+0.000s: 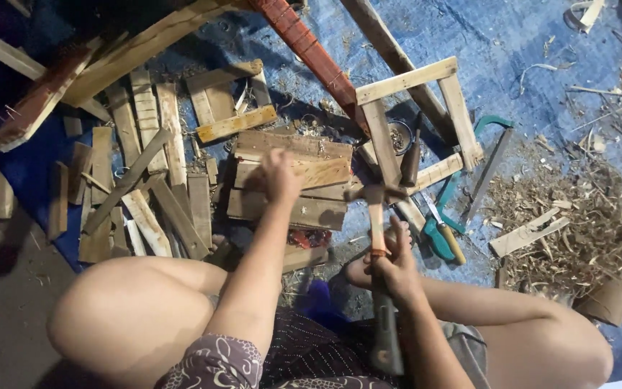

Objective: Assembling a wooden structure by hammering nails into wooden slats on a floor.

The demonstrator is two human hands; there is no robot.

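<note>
A wooden-handled claw hammer (pixel 376 216) is clamped in the right hand (pixel 396 268); the left hand (pixel 279 175) is closed, pressing a partly assembled stack of rough pallet-wood slats (pixel 293 189), judged unfinished.

Single head cam, looks steeply down, close over lap + hands; blue tarp (pixel 512 43) w/ wood scraps fills view.

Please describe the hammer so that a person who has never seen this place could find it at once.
Start at the blue tarpaulin covered with wood scraps, then look in front of the seated person's knees. There the right hand grips the wooden-handled hammer, held upright beside the stacked pallet boards. Unlike the teal-handled saw lying nearby, it is lifted off the ground.
</note>
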